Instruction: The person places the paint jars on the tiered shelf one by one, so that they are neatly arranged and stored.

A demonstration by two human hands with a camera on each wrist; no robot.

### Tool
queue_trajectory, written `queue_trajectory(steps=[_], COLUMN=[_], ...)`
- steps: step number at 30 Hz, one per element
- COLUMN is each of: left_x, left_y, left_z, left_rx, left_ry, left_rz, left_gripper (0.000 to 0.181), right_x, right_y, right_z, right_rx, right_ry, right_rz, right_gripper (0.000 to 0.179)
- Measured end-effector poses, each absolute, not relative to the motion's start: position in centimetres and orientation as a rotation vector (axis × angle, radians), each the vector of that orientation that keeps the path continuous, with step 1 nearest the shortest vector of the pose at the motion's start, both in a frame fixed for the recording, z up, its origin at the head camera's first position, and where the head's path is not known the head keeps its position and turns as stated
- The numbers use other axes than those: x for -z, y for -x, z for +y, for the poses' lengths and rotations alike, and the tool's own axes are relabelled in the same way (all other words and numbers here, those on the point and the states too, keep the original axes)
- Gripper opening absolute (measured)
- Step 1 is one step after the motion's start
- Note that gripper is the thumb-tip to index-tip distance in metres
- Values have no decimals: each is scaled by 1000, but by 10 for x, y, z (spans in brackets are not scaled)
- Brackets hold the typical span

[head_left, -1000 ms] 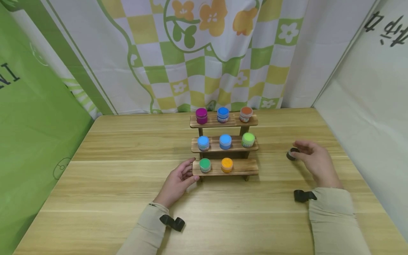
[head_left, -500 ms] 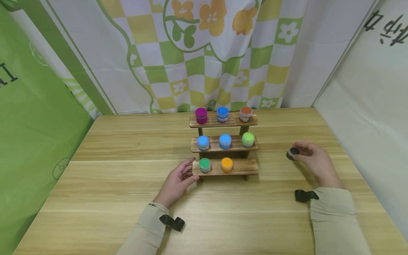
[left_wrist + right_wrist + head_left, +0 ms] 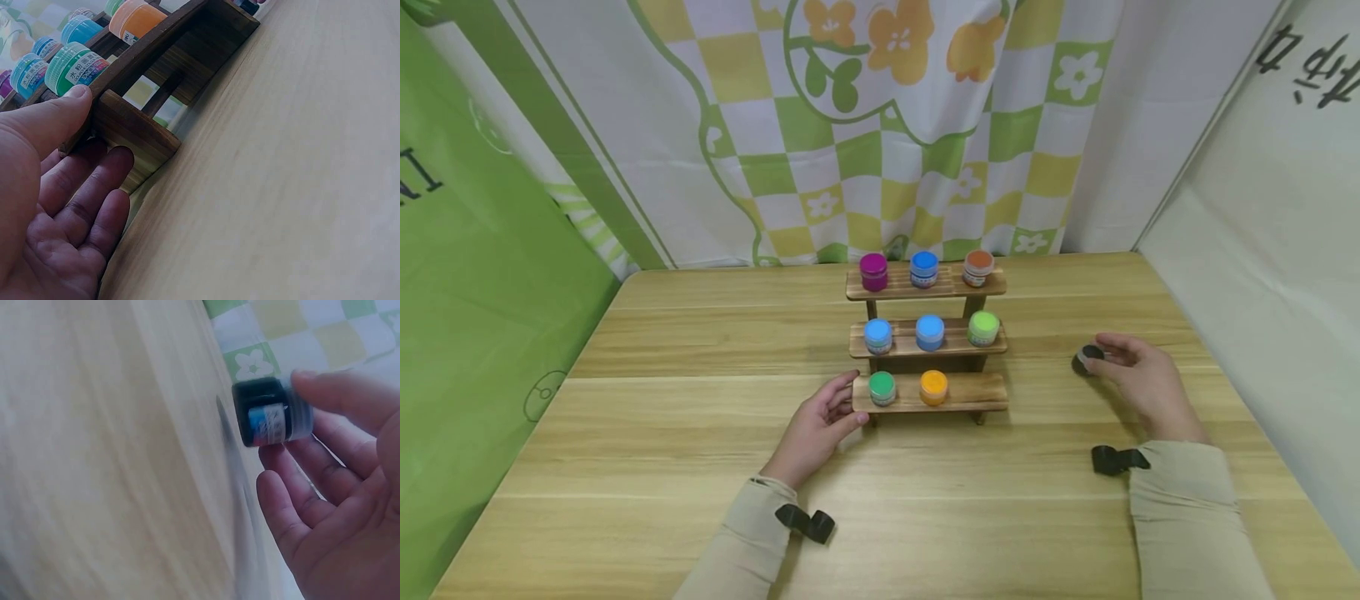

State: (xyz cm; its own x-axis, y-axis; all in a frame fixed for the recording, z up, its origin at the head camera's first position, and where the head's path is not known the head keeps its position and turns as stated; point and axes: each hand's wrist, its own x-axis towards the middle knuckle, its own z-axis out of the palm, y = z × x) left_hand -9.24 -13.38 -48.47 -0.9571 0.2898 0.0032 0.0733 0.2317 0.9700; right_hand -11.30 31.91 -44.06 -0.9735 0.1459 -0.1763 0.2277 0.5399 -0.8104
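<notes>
My right hand (image 3: pixel 1142 379) pinches a small black paint jar (image 3: pixel 262 412) with a clear lid by thumb and fingertips; in the right wrist view the jar is tilted on its side above the table. A three-tier wooden rack (image 3: pixel 973 392) stands at the middle back of the table. My left hand (image 3: pixel 812 429) grips the left end of its lowest shelf, the thumb (image 3: pixel 69 112) at the edge and the other fingers beneath. On that shelf sit a green paint jar (image 3: pixel 882 389) and an orange paint jar (image 3: pixel 934 388), with bare wood at its right end.
The middle shelf bears two light-blue jars (image 3: pixel 878 336) and a lime-green jar (image 3: pixel 983 328). Purple (image 3: pixel 874 272), blue (image 3: pixel 924 270) and brown-orange (image 3: pixel 978 268) jars stand on top. A checked curtain (image 3: pixel 910 167) hangs behind the wood-grain table (image 3: pixel 700 467).
The black jar stays in my right hand at nearly the same spot, its angle slightly changed. My left hand and the rack have not moved.
</notes>
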Motion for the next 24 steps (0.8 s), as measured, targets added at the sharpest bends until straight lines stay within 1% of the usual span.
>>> queue_trajectory(steps=[8,24], left_x=[484,484], left_y=[92,92], left_z=[-133,-133], left_rx=[-1821,-1820], left_ry=[-312,-318], left_rz=[2308,2313], left_gripper=[62,63], right_x=[437,434], right_y=[113,113], right_z=[317,310], right_rx=[1402,1365], right_ry=[-345,-253], right_rz=[2686,2762], right_gripper=[76,70])
